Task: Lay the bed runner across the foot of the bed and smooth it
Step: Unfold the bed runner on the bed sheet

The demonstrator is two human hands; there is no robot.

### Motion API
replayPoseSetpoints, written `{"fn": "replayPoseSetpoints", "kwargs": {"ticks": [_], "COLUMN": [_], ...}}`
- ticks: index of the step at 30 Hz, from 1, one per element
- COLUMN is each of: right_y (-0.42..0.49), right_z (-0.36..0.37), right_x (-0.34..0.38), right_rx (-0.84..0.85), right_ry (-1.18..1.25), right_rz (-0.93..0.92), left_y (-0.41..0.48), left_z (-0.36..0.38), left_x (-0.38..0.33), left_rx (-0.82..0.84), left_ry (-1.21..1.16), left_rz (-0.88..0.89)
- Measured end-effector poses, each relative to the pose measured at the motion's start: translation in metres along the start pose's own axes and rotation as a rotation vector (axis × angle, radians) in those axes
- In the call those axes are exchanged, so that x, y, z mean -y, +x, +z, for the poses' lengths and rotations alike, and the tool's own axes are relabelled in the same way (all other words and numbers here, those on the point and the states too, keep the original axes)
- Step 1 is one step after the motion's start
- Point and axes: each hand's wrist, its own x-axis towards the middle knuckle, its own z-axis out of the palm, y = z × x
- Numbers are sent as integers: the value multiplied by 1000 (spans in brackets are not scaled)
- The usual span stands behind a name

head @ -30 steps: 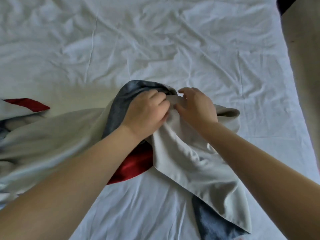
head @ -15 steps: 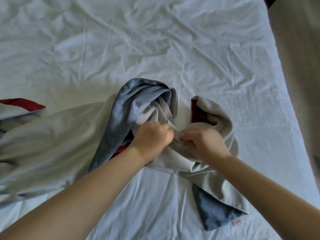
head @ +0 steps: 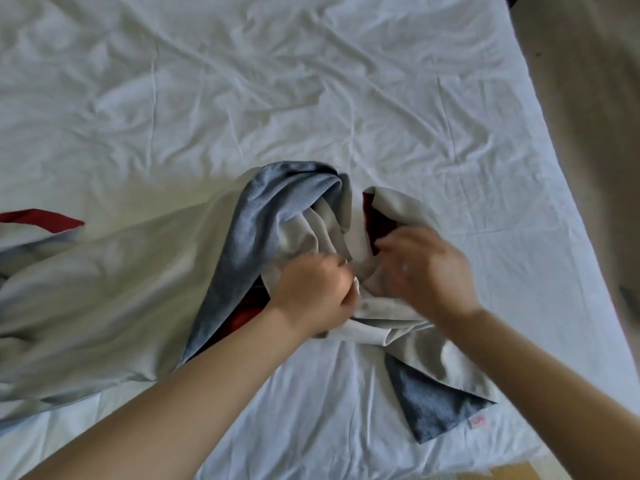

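The bed runner [head: 114, 289] lies bunched and twisted across the near part of the white bed sheet [head: 277, 98]. It shows a pale grey side, a blue-grey side and red patches. A long part stretches off to the left; a blue-grey corner with a small tag points toward the near right. My left hand [head: 315, 296] is clenched on a grey fold in the middle of the bunch. My right hand [head: 426, 268] is blurred, its fingers spread over the folds beside the left hand; its hold on the cloth is unclear.
The sheet is wrinkled all over. The bed's right edge [head: 568, 188] runs diagonally, with beige floor [head: 595, 98] beyond it. A brown cardboard-like edge [head: 498, 471] shows at the bottom right.
Both hands pulled back toward me with the bunched cloth, and the folds opened to show a red inner patch. My right hand has now loosened and lifted, its fingers spreading.
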Motion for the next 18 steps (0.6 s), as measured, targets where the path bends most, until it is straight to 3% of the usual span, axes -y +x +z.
{"fn": "replayPoseSetpoints", "kwargs": {"ticks": [2,6,8,10,14,18], "right_y": [13,17,8,-2,-11,-10], "right_z": [-5,-6,-3,6,23,30], "right_x": [-20,-68,-86,-96,-104,-107], "right_rx": [-102,-89,15,233,331,370], "right_ry": [-3,-34,-40,-49,151,130], "right_rz": [201,481,609,723,825,725], "left_y": [17,59,81,103,140,146], "left_z": [-3,1,7,12,20,30], "left_x": [-4,-21,-29,-36,-49,-52], "left_rx": [-62,-102,-100,-92,81,337], "left_ry": [-18,-68,-71,-49,122,239], "left_rz": [-8,11,67,108,149,105]}}
